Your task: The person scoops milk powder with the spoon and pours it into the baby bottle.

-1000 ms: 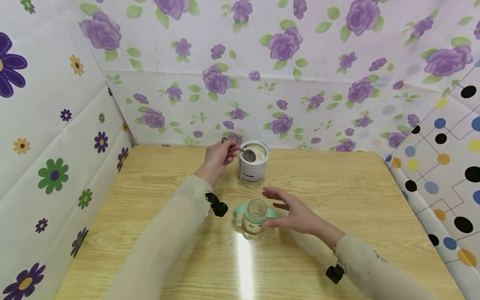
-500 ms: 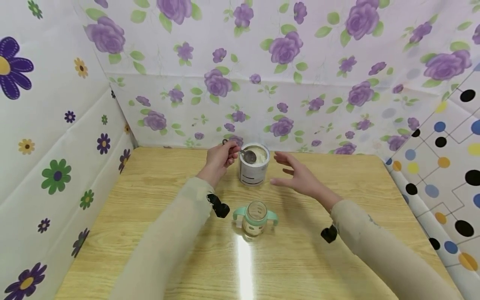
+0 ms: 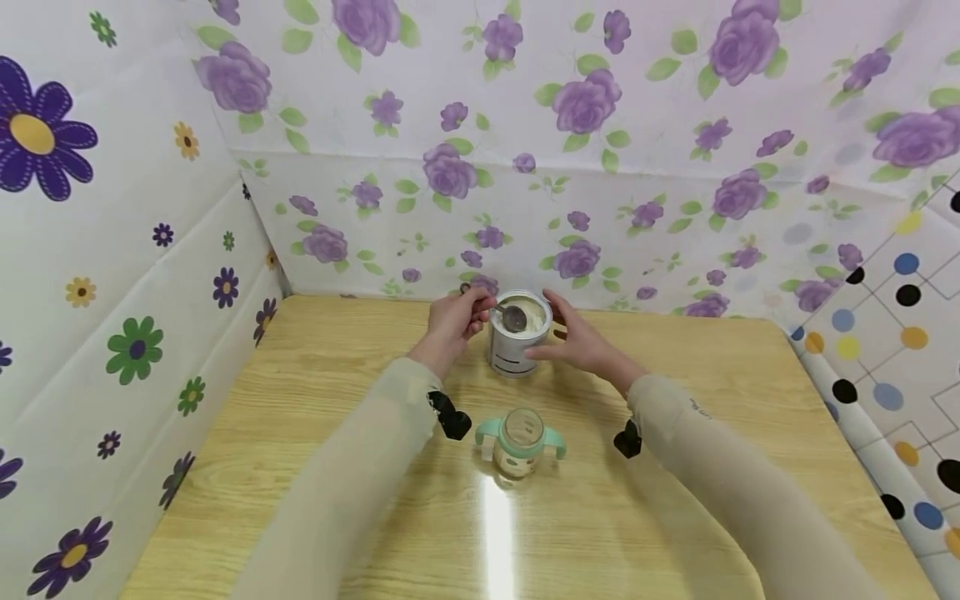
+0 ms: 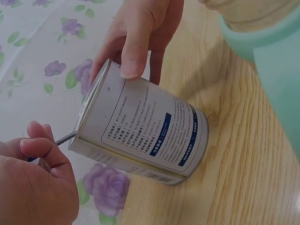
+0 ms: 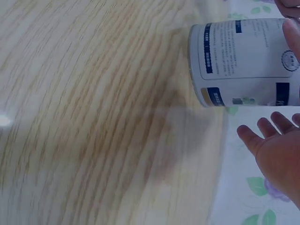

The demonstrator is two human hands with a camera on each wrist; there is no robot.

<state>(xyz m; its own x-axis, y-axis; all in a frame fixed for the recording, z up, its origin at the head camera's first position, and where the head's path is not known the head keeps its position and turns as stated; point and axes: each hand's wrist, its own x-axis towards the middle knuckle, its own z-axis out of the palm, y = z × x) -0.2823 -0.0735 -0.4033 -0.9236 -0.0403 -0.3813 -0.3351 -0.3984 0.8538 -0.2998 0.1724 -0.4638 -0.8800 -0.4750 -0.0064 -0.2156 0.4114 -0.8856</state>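
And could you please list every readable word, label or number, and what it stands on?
"生产日期", seemingly: can, heading.
"注意事项", seemingly: dark bar on the can.
Other can print, including the round seal: too small or blurred.
Right sleeve: script, illegible.
Bottle: markings too small.
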